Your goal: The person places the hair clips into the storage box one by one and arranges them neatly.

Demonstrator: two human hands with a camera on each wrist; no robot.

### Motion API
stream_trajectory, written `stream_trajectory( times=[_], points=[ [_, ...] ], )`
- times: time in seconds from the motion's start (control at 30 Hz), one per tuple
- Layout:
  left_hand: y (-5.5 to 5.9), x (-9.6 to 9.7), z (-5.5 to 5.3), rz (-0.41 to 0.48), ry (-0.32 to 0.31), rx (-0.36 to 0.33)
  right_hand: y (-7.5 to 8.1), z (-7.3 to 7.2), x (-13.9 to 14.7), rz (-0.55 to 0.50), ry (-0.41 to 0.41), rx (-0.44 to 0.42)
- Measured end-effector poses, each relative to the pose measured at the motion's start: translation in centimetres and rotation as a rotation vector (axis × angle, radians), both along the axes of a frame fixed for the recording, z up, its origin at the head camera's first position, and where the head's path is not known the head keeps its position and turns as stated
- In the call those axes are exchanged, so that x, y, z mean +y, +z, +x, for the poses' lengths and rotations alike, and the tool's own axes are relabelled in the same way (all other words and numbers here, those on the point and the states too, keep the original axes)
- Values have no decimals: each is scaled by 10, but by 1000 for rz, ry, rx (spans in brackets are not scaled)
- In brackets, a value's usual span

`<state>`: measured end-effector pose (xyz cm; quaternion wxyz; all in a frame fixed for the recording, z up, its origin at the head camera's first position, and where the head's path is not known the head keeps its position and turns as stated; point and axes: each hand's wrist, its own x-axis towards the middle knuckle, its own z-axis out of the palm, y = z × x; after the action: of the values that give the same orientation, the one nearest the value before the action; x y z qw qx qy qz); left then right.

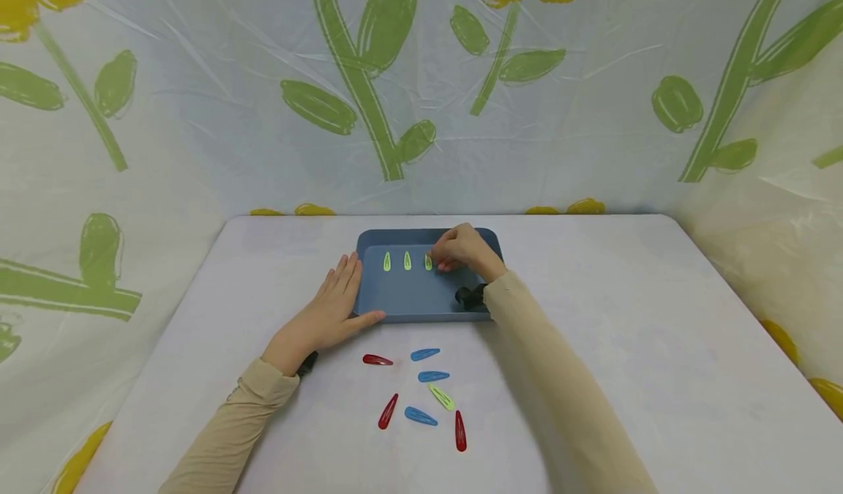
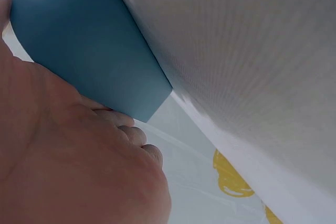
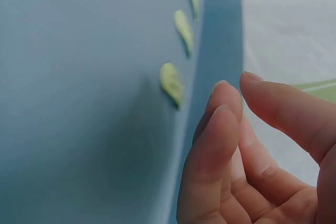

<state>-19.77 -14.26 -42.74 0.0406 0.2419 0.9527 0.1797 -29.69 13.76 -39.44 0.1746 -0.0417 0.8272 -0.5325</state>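
Observation:
A blue-grey tray (image 1: 421, 296) holds a row of three yellow-green snap hair clips, the left one (image 1: 386, 261), the middle one (image 1: 407, 260) and the right one (image 1: 428, 262). Over the right end of that row is my right hand (image 1: 464, 251), its fingers loosely bent. In the right wrist view a gap shows between thumb and fingertips, with nothing held, beside the nearest hair clip (image 3: 171, 85). My left hand (image 1: 332, 311) rests with straight fingers along the tray's left side, thumb at the front rim. The left wrist view shows its palm against the tray's outer wall (image 2: 89, 40).
In front of the tray, loose hair clips lie on the white table (image 1: 593, 333): red ones (image 1: 460, 431), blue ones (image 1: 421, 416) and a yellow-green one (image 1: 441, 397). A flower-patterned sheet (image 1: 230, 113) hangs behind the table. Both wrists carry small black devices.

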Motion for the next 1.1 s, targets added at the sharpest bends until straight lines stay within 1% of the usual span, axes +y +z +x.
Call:
stream_trajectory(
  times=[0.17,0.27,0.4,0.5,0.6,0.77,0.93,1.1],
  points=[
    [0,-1,0,0,3,-16,13,10,1,-14,41,59],
    [0,-1,0,-15,9,-19,21,16,2,-23,51,68],
    [-1,0,-1,-4,6,-8,31,24,4,-43,62,82],
    [-1,0,-1,3,1,-4,37,31,6,-65,73,100],
    [-1,0,-1,-10,8,-12,44,38,8,-71,94,131],
    [1,0,0,-20,10,-25,54,51,10,-45,138,193],
    [0,0,-1,-26,8,-29,63,67,12,-12,181,235],
    [-2,-1,-2,-20,1,-20,66,85,13,27,218,258]
  ],
)
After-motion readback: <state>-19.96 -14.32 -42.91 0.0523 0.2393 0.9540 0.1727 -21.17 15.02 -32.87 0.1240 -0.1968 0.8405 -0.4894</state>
